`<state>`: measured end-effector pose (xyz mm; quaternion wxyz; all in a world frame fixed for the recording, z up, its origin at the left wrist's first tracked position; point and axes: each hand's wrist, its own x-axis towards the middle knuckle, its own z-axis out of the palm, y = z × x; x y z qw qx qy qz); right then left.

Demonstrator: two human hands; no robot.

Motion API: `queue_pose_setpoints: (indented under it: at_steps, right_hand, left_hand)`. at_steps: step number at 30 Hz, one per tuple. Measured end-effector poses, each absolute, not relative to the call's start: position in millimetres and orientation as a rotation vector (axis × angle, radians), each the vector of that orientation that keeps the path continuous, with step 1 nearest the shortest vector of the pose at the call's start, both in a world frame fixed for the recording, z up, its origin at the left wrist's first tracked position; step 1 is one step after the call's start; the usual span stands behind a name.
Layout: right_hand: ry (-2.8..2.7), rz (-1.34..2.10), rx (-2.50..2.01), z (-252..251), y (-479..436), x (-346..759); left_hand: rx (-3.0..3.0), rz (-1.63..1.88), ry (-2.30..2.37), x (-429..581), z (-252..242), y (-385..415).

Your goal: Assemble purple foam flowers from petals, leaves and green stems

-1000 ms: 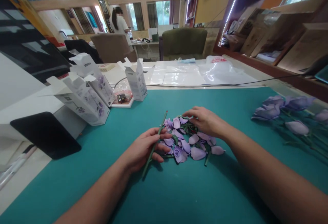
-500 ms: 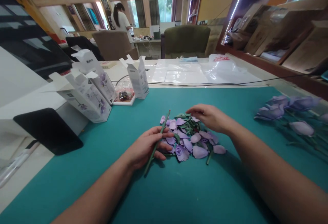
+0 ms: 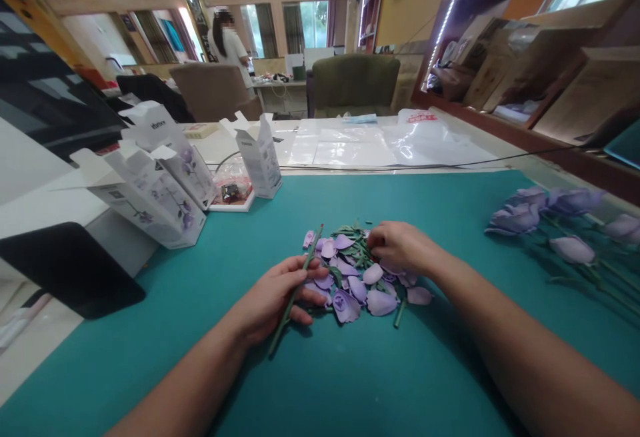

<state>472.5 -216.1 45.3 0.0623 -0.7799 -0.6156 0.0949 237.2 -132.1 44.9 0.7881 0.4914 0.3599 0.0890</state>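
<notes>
My left hand [image 3: 273, 297] holds a thin green flower stem [image 3: 313, 248] with a small red tip, slanting across the palm under the thumb. Its fingertips rest by the left edge of a heap of pale purple petals [image 3: 382, 302]. Green leaves [image 3: 357, 250] lie heaped at the back, and a rolled purple blossom piece [image 3: 345, 305] sits at the front. A short stem piece [image 3: 399, 314] pokes out toward me. Over the back right of the heap, my right hand [image 3: 403, 247] has its fingers curled down among the pieces; whatever they pinch is hidden.
Assembled purple flowers [image 3: 515, 218] lie on the green mat [image 3: 340, 384] at right. Left stand opened white boxes [image 3: 150, 204], another box [image 3: 260, 164] and a dark tablet-like panel [image 3: 70, 274]. Clear plastic sheets [image 3: 350, 147] lie behind. Far back, a person [image 3: 233, 47] stands.
My right hand has come down into the back right of the heap, its fingers curling in. My left hand still holds the stem. The whole view has shifted slightly.
</notes>
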Motion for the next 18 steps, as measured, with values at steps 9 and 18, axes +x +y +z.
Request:
queue_pose_setpoints:
  at_steps: [9,18]
  right_hand:
    - [-1.802,0.249,-2.322,42.1,-214.9,465.3]
    - [-0.872,1.055,-1.449,52.6,-219.4,459.9]
  left_hand:
    - [1.059,0.195,0.775,239.2,50.4,-138.4]
    - [1.045,0.121,0.615,236.1,49.4,-150.0]
